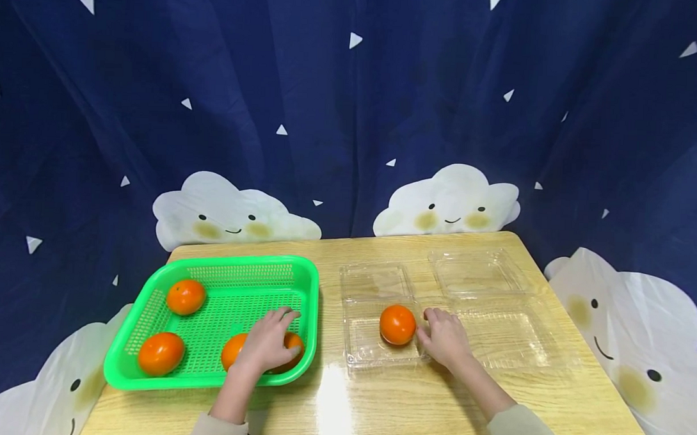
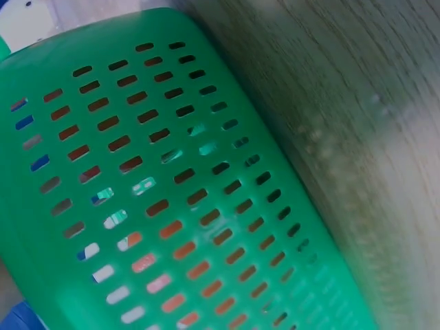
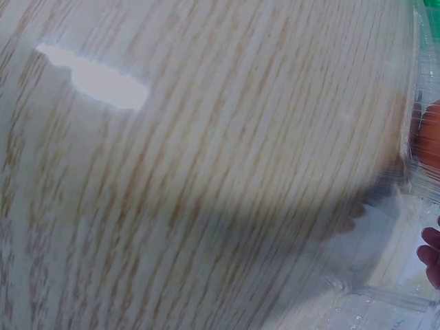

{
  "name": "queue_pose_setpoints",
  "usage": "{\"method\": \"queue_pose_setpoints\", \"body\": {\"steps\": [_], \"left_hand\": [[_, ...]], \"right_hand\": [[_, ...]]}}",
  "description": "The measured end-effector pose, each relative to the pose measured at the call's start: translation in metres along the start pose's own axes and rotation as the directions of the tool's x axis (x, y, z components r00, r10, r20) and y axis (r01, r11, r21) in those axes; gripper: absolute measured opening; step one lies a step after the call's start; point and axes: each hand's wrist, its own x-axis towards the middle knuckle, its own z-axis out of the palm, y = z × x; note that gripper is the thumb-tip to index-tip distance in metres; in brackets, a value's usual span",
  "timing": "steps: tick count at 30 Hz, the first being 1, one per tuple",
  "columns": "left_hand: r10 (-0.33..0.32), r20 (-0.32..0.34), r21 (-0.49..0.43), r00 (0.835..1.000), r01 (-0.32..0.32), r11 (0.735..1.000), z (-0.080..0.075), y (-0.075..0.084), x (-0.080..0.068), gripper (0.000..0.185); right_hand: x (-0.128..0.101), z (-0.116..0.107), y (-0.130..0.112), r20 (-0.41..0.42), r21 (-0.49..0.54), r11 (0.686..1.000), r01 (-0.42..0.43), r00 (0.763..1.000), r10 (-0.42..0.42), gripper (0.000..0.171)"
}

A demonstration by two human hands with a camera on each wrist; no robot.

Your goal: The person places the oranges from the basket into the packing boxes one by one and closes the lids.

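Observation:
A green basket (image 1: pixel 310 286) on the left holds several orange-red tomatoes; one tomato (image 1: pixel 186 297) lies near its back left, another (image 1: pixel 161 354) at the front left. My left hand (image 1: pixel 264 344) reaches into the basket's front right, thumb and fingers spread over a tomato (image 1: pixel 290 355) that it partly covers. A further tomato (image 1: pixel 232 350) shows beside the wrist. In a clear plastic clamshell box (image 1: pixel 358 346) at the middle sits one tomato (image 1: pixel 398 325). Just right of it, my right hand (image 1: pixel 445 336) has loosely bent fingers with nothing visibly held. Contact with the box cannot be made out.
A second clear clamshell box (image 1: pixel 511 338) lies with its lid spread at the right of the wooden table (image 1: pixel 399 418). Behind the table hangs a dark blue curtain (image 1: pixel 307 69) with cloud prints. The basket's perforated wall (image 2: pixel 237 172) fills much of the left wrist view.

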Motion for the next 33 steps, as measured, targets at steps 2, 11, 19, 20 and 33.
{"method": "queue_pose_setpoints", "body": {"steps": [2,11,19,20,33], "left_hand": [[-0.008,0.036,-0.009,0.999,0.008,1.000,0.0003,-0.0004,-0.0009,0.057],[-0.016,0.131,-0.049,0.991,0.022,0.999,0.0034,-0.0015,-0.0045,0.059],[-0.032,0.199,-0.099,0.979,0.053,0.994,0.0002,-0.0029,-0.0059,0.058],[-0.035,0.209,-0.103,0.977,0.057,0.993,0.0002,-0.0031,-0.0062,0.058],[-0.034,0.221,-0.135,0.975,0.065,0.989,-0.0005,-0.0024,-0.0078,0.055]], "right_hand": [[0.0000,0.0002,0.0001,0.000,-0.002,1.000,-0.002,1.000,0.002,0.030],[0.0007,0.0016,0.0005,-0.014,-0.002,1.000,-0.004,1.000,0.004,0.029],[0.0006,0.0018,0.0005,-0.010,-0.006,1.000,-0.010,1.000,0.010,0.029],[0.0004,0.0016,0.0005,-0.010,-0.004,1.000,-0.010,1.000,0.010,0.029],[0.0006,0.0000,0.0006,-0.008,0.007,1.000,0.001,1.000,-0.001,0.031]]}}
